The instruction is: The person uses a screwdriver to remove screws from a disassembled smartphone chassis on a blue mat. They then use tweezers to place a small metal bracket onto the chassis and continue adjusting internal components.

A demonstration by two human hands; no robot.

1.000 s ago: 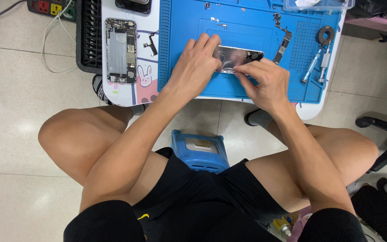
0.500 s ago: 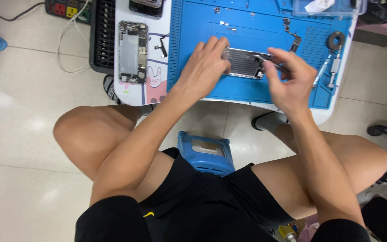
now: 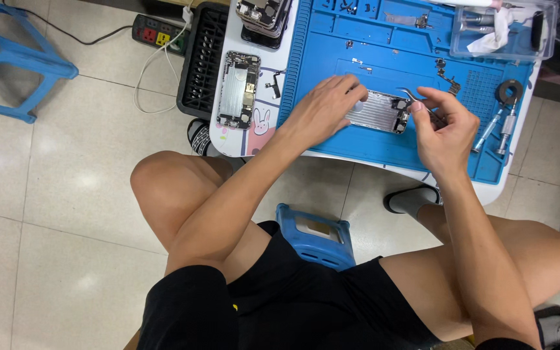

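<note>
Two bare hands at work over a blue repair mat [image 3: 384, 139] on a small white table [image 3: 487, 191], seen from above. Left hand [image 3: 322, 113] lies flat with fingers spread, pressing down the left end of an opened phone chassis [image 3: 378, 110]; not gripping, just steadying. Right hand [image 3: 445, 126] is curled closed around metal tweezers [image 3: 413, 97], tips pointing toward the chassis's right end; whether the tips touch it cannot be told.

Chassis sits near the mat's centre, lengthwise left to right, silver inner face up.

Around it:
- Second opened phone shell [image 3: 239, 89] on the table's left part, off the mat, lying lengthwise away from the person, well apart from the hands.
- Stack of phone parts [image 3: 264, 14] at the table's far left corner.
- Clear plastic box [image 3: 503, 29] at the mat's far right, something white inside.
- Two screwdrivers [image 3: 495, 129] on the mat's right edge, just beside the right hand; a round ring-shaped item [image 3: 508, 91] above them.
- Small screws and loose parts [image 3: 445, 76] scattered on the mat's far side.

Floor level: black slotted rack [image 3: 201, 58] against the table's left side, power strip [image 3: 158, 31] with white cable, blue stool [image 3: 8, 61] at far left. Person sits on another blue stool [image 3: 315, 236], knees apart.
</note>
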